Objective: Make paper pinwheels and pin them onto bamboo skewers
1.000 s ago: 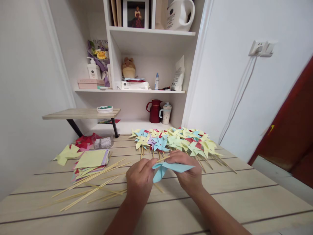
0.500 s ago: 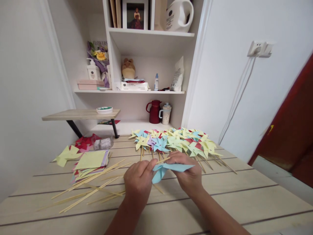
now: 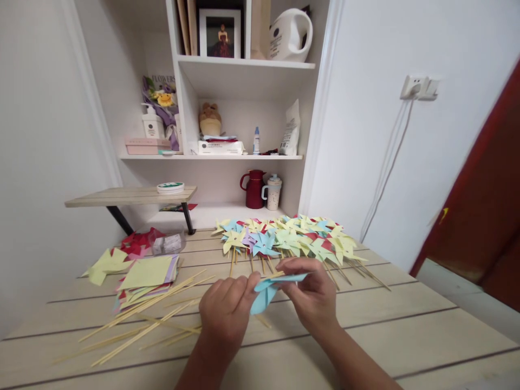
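Pinching a light blue folded-paper pinwheel [image 3: 268, 290] between both hands just above the pale wooden plank table [image 3: 406, 336], near its front middle: left hand [image 3: 227, 314] closing fingertips on the pinwheel's near-left blade, right hand [image 3: 314, 292] gripping the far-right blade together with a thin bamboo stick [image 3: 273, 275] poking out at the hub. Leaving bare planks open all along the near edge and out to the right edge of the table, well apart from any clutter. Lying scattered to the left, close beside the left hand, loose bamboo skewers [image 3: 142, 319], fanning toward the left edge. Sitting just beyond them, a stack of square coloured paper sheets [image 3: 148, 273] topped with pale yellow, with red and yellow cut paper pieces [image 3: 122, 252] and a small clear plastic box [image 3: 166, 242] farther back. Crowding the far middle of the table just behind the hands, a heap of finished multicoloured paper pinwheels on sticks [image 3: 292, 241], reaching almost to the white shelf unit [image 3: 244, 157].
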The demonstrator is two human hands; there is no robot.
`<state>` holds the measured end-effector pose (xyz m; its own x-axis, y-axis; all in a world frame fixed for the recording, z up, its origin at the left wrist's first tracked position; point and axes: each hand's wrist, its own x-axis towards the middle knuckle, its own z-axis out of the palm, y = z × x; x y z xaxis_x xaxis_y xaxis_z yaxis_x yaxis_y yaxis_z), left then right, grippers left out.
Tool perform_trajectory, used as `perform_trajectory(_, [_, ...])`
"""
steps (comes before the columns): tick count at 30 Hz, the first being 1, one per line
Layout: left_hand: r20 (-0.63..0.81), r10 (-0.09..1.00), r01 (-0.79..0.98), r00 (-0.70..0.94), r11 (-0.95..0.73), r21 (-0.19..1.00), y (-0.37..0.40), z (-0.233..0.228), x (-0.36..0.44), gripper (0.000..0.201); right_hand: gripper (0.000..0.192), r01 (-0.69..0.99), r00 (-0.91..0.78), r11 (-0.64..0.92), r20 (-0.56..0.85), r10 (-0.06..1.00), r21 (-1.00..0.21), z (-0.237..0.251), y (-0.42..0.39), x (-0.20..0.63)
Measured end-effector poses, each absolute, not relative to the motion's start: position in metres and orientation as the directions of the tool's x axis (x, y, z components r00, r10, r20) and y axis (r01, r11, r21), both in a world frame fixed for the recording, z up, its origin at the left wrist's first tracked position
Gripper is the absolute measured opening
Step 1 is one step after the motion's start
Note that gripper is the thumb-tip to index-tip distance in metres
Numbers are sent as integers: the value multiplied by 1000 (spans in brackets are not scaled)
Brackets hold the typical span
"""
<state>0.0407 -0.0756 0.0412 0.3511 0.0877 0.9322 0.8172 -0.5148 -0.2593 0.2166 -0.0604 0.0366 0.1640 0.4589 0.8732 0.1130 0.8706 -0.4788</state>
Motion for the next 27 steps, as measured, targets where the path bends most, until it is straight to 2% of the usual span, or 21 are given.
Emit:
perform_trajectory(3, [926,76,814,369,-508,-282,-76,41,39,18,24,154,122,883,895,429,-444,38,-60,219])
perform_trajectory(8, [927,38,795,373,-528,-298,-76,40,36,21,19,117,40,915,922,384,-386,41,-59,219])
perform_trajectory(14, [930,6,792,367,-527,-309,-78,45,37,19,26,151,7,922,933,359,-356,40,-61,221])
perform_trajectory(22, [938,13,798,347,-529,-288,-81,44,39,19,27,202,4,928,948,318,-313,41,-61,222])
perform_trajectory(27, [960,11,784,281,-580,-222,-77,40,46,19,20,251,10,916,948,319,-311,42,-61,223])
